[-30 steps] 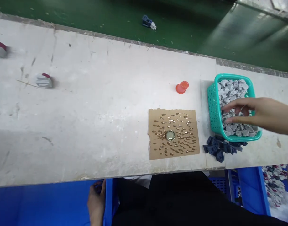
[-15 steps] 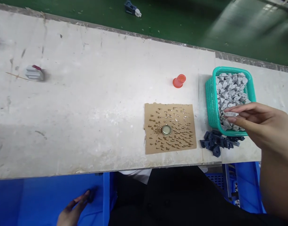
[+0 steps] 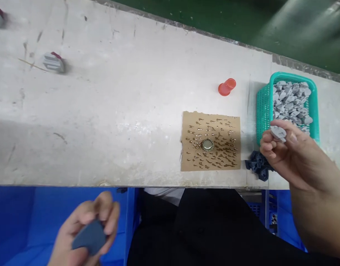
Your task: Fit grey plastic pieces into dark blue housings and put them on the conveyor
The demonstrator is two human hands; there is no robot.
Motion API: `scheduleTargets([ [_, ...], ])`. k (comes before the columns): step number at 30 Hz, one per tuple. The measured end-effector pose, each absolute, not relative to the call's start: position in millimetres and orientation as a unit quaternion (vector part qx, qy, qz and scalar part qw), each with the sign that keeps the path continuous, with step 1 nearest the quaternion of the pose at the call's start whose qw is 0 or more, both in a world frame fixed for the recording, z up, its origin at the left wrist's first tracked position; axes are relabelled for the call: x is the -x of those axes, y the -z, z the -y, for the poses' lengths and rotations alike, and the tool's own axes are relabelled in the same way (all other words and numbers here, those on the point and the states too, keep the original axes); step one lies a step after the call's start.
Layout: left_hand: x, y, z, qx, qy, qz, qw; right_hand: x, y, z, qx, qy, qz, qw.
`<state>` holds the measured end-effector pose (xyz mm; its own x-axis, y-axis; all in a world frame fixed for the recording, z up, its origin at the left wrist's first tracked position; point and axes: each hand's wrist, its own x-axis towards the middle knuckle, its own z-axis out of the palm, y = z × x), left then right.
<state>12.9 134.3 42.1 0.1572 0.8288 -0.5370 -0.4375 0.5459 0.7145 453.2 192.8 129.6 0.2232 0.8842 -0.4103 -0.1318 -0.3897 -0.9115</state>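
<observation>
My right hand [image 3: 300, 155] pinches a small light-grey plastic piece [image 3: 278, 133] between thumb and fingers, just over the near corner of a green basket [image 3: 264, 111]. Many similar grey pieces [image 3: 290, 101] fill that basket. My left hand [image 3: 89, 229], slightly blurred, grips a dark blue plastic part [image 3: 90, 237] above the blue bin at the lower left. Several dark blue parts [image 3: 259, 165] lie heaped beside the basket, partly behind my right hand. Left of them, a cardboard sheet [image 3: 192, 162] carries rows of brown, glossy drops and a bottle cap [image 3: 208, 145].
A red cup [image 3: 226, 87] stands upside down behind the cardboard. Two grey parts with dark red bits, one of them a grey part [image 3: 53, 62] by a thin stick, are at the far left of the white table [image 3: 117, 111]. Blue bins [image 3: 47, 218] sit below the front edge.
My left hand has risen from the blue bin, bringing the dark blue part up with it. My right hand has turned the grey piece and moved slightly left. The view has shifted.
</observation>
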Motion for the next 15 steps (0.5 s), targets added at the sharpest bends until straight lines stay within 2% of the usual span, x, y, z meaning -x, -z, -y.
scheduleTargets([
  [2,-59,-48,-150,-0.227,-0.457,-0.307,0.803,-441,-126,-196,0.623,-0.559,0.295,0.461],
  [5,-117,-53,-167,-0.197,-0.457,-0.199,0.844,-429,-123,-198,0.620,-0.569,0.298,0.451],
  [15,-169,-61,-190,-0.063,-0.421,-0.226,0.876,-412,-124,-198,0.621,-0.571,0.354,0.405],
])
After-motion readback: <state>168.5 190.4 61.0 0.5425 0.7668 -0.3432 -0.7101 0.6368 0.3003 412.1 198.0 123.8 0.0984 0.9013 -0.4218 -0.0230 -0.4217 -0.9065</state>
